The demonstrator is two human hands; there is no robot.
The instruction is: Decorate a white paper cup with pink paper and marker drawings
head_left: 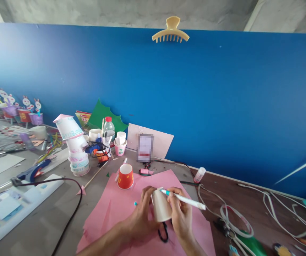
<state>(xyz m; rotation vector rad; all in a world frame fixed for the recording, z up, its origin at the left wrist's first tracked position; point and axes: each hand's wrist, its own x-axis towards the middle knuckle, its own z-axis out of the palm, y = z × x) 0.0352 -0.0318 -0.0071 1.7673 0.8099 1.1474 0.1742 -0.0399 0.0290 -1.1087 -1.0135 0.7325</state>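
My left hand (144, 209) grips a plain white paper cup (161, 208), which is tilted above a sheet of pink paper (139, 188). In my right hand (181, 213) is a white marker (186, 200) with a teal tip end, and that tip meets the cup near its narrower top end. Left of my hands, a small teal cap (135, 203) lies on the pink sheet. A red paper cup (125, 176) stands upright farther back on the same sheet. Beneath the white cup a black loop (163, 233) shows in part.
To the left rises a leaning stack of decorated paper cups (75, 145). A glue gun (34, 172) and a white power strip (22, 209) lie beyond it. A bottle (108, 129) stands near the blue wall (222, 106). White cords (235, 217) and scissors are at right.
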